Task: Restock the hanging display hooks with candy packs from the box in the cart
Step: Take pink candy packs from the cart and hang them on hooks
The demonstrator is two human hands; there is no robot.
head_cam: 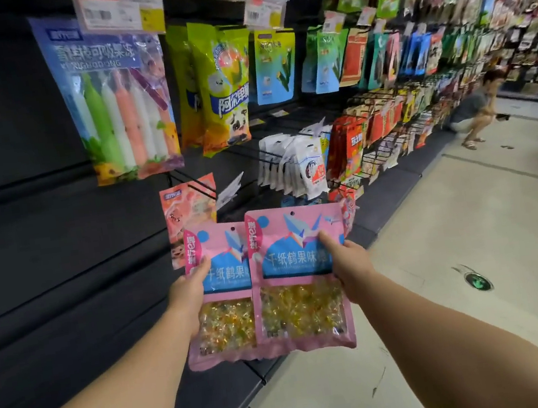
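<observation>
Two flat pink plastic candy packs held up side by side before a dark slatted display wall. Left hand (189, 289) closed on the left edge of the left pink pack with a blue band and clear candy window (222, 300), thumb across its front. Right hand (350, 263) gripping the right edge of the right pink pack of the same design (298, 286), thumb pressed on the blue band. Right pack overlapping the left pack's right edge, both upright, hang holes at the top. Just above the left hand, an orange-pink cartoon candy bag (188, 208) hanging on the wall. Higher up, a large blue bag of pastel jelly sticks (114, 97). Beyond the right hand, rows of hanging snack bags (362, 62) and a pale tiled floor (469, 210).
</observation>
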